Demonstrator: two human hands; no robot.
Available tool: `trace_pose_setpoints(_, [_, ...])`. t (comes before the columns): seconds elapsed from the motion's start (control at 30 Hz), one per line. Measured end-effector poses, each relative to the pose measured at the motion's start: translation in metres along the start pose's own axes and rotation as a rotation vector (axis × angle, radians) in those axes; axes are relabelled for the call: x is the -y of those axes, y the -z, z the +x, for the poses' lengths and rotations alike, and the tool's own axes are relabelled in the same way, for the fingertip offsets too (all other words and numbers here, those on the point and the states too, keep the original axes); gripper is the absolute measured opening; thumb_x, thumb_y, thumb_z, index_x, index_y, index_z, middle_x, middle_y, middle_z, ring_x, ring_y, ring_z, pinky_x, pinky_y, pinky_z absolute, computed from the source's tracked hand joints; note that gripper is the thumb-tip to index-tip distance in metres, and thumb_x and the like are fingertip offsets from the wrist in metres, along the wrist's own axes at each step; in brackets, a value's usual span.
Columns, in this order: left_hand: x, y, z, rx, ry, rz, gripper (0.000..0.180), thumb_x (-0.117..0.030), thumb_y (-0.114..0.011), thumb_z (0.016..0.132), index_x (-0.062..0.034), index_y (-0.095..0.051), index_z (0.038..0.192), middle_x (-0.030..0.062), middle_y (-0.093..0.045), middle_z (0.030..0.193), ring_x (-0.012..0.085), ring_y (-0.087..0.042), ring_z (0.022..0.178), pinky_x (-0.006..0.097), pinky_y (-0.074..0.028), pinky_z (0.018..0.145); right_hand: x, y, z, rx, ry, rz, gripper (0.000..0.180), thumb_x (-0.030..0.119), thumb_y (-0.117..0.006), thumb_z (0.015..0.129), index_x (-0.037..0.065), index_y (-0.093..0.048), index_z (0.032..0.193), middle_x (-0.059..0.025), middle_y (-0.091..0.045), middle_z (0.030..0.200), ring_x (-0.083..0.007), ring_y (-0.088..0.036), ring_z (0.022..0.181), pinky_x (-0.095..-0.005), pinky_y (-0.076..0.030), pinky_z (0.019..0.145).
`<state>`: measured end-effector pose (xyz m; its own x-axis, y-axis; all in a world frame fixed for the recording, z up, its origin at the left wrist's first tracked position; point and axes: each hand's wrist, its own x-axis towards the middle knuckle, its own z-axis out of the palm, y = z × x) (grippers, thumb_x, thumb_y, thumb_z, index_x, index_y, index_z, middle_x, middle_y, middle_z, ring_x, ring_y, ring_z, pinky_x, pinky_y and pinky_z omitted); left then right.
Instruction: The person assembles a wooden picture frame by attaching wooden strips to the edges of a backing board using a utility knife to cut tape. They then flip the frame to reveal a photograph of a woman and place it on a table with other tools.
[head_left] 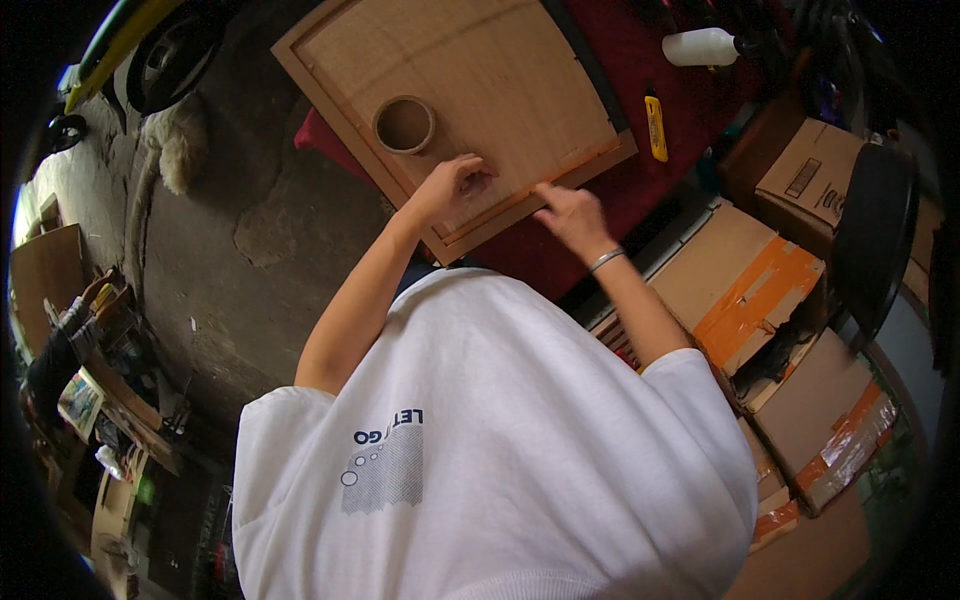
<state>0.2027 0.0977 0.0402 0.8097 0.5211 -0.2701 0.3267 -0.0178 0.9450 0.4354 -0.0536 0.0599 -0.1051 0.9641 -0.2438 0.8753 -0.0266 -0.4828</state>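
Note:
A wooden panel [480, 90] with a raised wooden frame lies tilted across a table with a dark red cloth. A brown tape roll [404, 125] stands on its flat side near the panel's left edge. Just right of it, my left hand [458, 188] hovers over the panel with curled fingers; anything between them is too small to make out. My right hand [572, 212] is at the frame's near edge, fingers pointing at a shiny orange-brown strip [570, 168] there. Motion smears those fingers. Along the frame's right side runs a dark strip [585, 65].
On the red cloth [640, 190] lie a yellow utility knife [655, 126] and a white bottle [700, 47]. Taped cardboard boxes [740, 290] and a black rounded seat or panel [875, 240] crowd the right. Wood scraps and clutter [110, 370] sit on the left floor.

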Motion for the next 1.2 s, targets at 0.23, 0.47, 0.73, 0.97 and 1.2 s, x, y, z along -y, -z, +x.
trace_pose_setpoints(0.23, [0.002,-0.001,0.002,0.009,-0.063,0.045,0.017,-0.009,-0.066,0.09,-0.0006,-0.069,0.105,0.0185,-0.066,0.103,0.0383,-0.063,0.098,0.042,-0.052,0.085,0.112,-0.106,-0.012,0.277,-0.043,0.132,0.031,0.035,-0.069,0.088,0.006,-0.064,0.1,-0.0194,-0.068,0.074,-0.0363,-0.069,0.073,-0.0493,-0.054,0.067])
trace_pose_setpoints(0.47, [-0.015,-0.031,0.001,-0.039,-0.065,0.561,0.048,-0.026,-0.073,0.085,-0.0091,-0.059,0.128,0.0157,-0.054,0.135,0.0374,-0.049,0.127,0.048,-0.044,0.103,0.122,-0.095,-0.021,0.193,-0.185,0.226,0.033,0.038,-0.07,0.088,0.006,-0.066,0.096,-0.0209,-0.069,0.083,-0.0403,-0.069,0.076,-0.0499,-0.056,0.07])
trace_pose_setpoints(0.73, [-0.021,-0.065,0.031,-0.145,-0.104,0.615,0.072,-0.026,-0.077,0.083,-0.0174,-0.046,0.147,0.0182,-0.015,0.166,0.0384,-0.01,0.154,0.052,-0.011,0.125,-0.074,-0.003,-0.03,-0.691,-0.862,0.524,0.033,0.03,-0.061,0.101,0.005,-0.057,0.122,-0.0089,-0.066,0.087,-0.0244,-0.068,0.075,-0.0391,-0.053,0.068])
trace_pose_setpoints(0.97, [-0.028,-0.081,0.039,-0.212,0.178,0.634,0.092,-0.028,-0.083,0.08,-0.023,-0.03,0.155,0.0196,0.001,0.169,0.0412,0.005,0.155,0.055,-0.001,0.125,-0.099,0.016,0.008,-0.608,-0.882,0.71,0.029,0.019,-0.048,0.107,0.009,-0.054,0.134,-0.0102,-0.063,0.097,-0.0143,-0.062,0.06,-0.0294,-0.05,0.051])
trace_pose_setpoints(1.2, [-0.037,-0.098,0.065,-0.266,0.049,0.632,0.081,-0.025,-0.083,0.078,-0.0187,-0.042,0.147,0.0203,-0.009,0.167,0.0401,-0.003,0.155,0.057,-0.006,0.125,-0.111,-0.007,0.006,-0.663,-0.903,0.514,0.027,0.019,-0.048,0.106,0.01,-0.055,0.131,-0.0205,-0.07,0.108,-0.0387,-0.069,0.094,-0.0478,-0.054,0.078])
